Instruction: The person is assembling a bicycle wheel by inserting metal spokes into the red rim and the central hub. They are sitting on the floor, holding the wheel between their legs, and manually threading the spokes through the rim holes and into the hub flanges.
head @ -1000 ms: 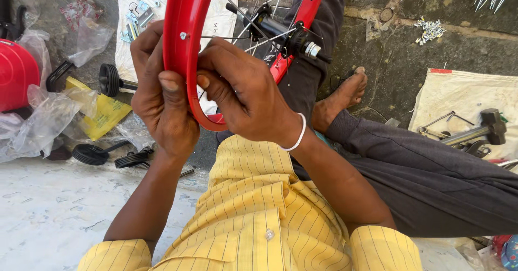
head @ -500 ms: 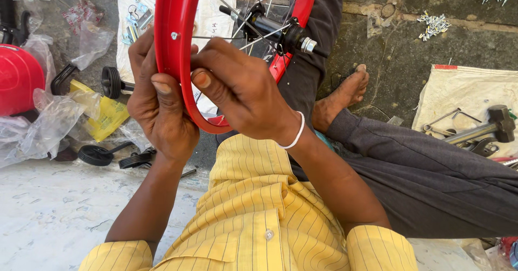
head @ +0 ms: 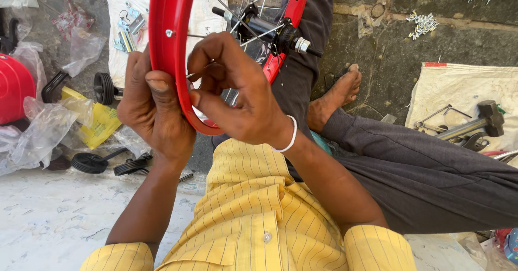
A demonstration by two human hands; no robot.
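A red bicycle wheel rim (head: 168, 44) stands upright in front of me, with thin metal spokes (head: 226, 7) running to a black hub (head: 270, 29). My left hand (head: 154, 106) grips the rim's outer side, thumb pressed on the red metal. Inside the rim, my right hand (head: 237, 95) pinches the end of one spoke between thumb and fingers, close to the rim's inner wall. A white band circles my right wrist.
A hammer (head: 477, 121) and wrenches (head: 440, 121) lie on a cloth at right. Small metal parts (head: 422, 24) are scattered on the dark floor. Left of the wheel are plastic bags (head: 40, 131), black training wheels (head: 102, 87) and a red part (head: 13, 87). My bare foot (head: 334, 95) rests near the rim.
The rim has shifted slightly left and turned a little. My right hand's fingers have moved from gripping the rim to pinching a spoke end.
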